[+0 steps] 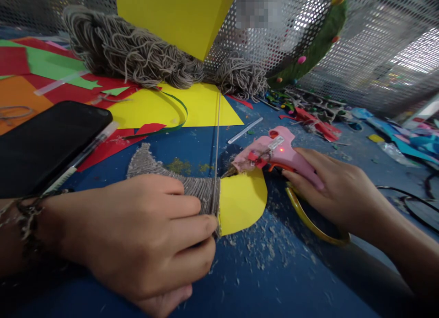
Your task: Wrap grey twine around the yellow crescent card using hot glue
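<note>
The left grip [154,240] is closed on the yarn-wrapped part of a yellow card [245,201] on the worktop [243,281]; the bare end sits at two o'clock from it. The right grip [339,185] clasps a pink glue gun [291,158], one o'clock from that end. A grey strand [217,135] runs toward twelve.

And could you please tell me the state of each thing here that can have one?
Left hand: curled over the yellow cutout
Right hand: gripping the pink glue gun
Pink glue gun: light lit, tip near the cutout's upper edge
Yellow cutout: partly wrapped in yarn, right end bare
Yarn strand: drawn straight
Yarn bundle: loose, tangled
Black phone: lying flat, unlit
Clear stick: lying loose
Blue table: littered with scraps
</note>
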`<state>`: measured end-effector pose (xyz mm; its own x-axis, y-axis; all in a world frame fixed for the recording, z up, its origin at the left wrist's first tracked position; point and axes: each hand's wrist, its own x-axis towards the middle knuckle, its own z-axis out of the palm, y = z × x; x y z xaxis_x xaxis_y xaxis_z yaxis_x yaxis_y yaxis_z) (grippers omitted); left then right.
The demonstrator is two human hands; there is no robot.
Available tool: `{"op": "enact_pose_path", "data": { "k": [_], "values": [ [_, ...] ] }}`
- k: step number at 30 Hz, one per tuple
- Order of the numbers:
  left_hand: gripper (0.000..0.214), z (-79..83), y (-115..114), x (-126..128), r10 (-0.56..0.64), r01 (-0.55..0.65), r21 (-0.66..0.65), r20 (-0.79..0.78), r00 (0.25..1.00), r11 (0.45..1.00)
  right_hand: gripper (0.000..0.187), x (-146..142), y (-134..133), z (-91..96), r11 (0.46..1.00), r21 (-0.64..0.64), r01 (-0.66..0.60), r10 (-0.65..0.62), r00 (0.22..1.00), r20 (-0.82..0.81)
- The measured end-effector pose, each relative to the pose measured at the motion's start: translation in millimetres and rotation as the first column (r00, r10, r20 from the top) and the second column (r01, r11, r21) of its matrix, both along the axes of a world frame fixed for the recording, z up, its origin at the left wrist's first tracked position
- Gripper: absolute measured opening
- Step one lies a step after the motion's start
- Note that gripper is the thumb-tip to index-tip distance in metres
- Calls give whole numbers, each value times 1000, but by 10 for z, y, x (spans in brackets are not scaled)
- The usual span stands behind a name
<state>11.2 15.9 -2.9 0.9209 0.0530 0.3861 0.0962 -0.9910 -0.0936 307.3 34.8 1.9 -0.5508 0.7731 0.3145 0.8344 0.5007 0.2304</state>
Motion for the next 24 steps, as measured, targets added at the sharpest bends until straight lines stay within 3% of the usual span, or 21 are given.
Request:
{"op": "enact_pose_path", "data": {
  "k": [8,18,24],
  "values": [
    [25,6,-6,-8,1,-1,5,2,1000,1000,28,15,8,20,997,-5,-77,76,997,-23],
    [23,3,0,2,6,-6,-32,0,1000,999,24,39,-40,44,976,-187,-109,92,991,-100],
    [23,1,-18,-15,2,-2,-15,2,1000,1000,27,27,-45,65,969,-184,-164,153,986,-71]
  ]
}}
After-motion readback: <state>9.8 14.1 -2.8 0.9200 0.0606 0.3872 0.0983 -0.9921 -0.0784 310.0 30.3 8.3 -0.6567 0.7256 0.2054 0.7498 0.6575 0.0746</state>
